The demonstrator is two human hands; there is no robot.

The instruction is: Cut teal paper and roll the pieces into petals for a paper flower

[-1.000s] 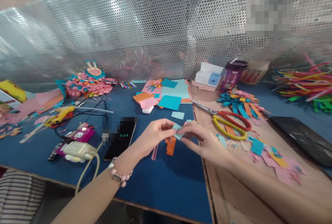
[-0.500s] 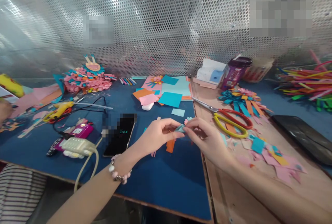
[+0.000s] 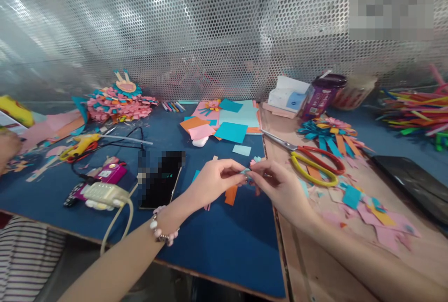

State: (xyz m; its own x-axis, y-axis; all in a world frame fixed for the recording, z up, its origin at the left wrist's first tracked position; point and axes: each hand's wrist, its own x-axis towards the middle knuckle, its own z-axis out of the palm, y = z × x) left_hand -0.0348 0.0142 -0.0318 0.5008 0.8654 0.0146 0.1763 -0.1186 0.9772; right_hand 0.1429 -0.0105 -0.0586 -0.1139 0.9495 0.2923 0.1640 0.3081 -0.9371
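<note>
My left hand (image 3: 213, 180) and my right hand (image 3: 278, 187) meet above the blue table (image 3: 217, 246), fingertips pinched together on a small light-blue paper piece (image 3: 245, 172). Most of that piece is hidden by the fingers. A beaded bracelet (image 3: 161, 232) sits on my left wrist. Under the hands lie orange paper strips (image 3: 231, 194) and thin pink strips. Scissors with red and yellow handles (image 3: 315, 164) lie just right of my right hand on the wooden board (image 3: 336, 250).
A phone (image 3: 161, 180), a power strip with cable (image 3: 105, 194) and a yellow glue gun (image 3: 79, 145) lie at left. Coloured paper sheets (image 3: 231, 124), paper flowers (image 3: 121, 103), a tissue box (image 3: 289, 96), a purple cup (image 3: 324, 94) and coloured sticks (image 3: 416, 110) stand further back. Another person's hand (image 3: 7, 148) shows at far left.
The light-blue piece has been folded smaller between my fingertips, and less of it shows. Both hands stayed in about the same place while the view tilted slightly.
</note>
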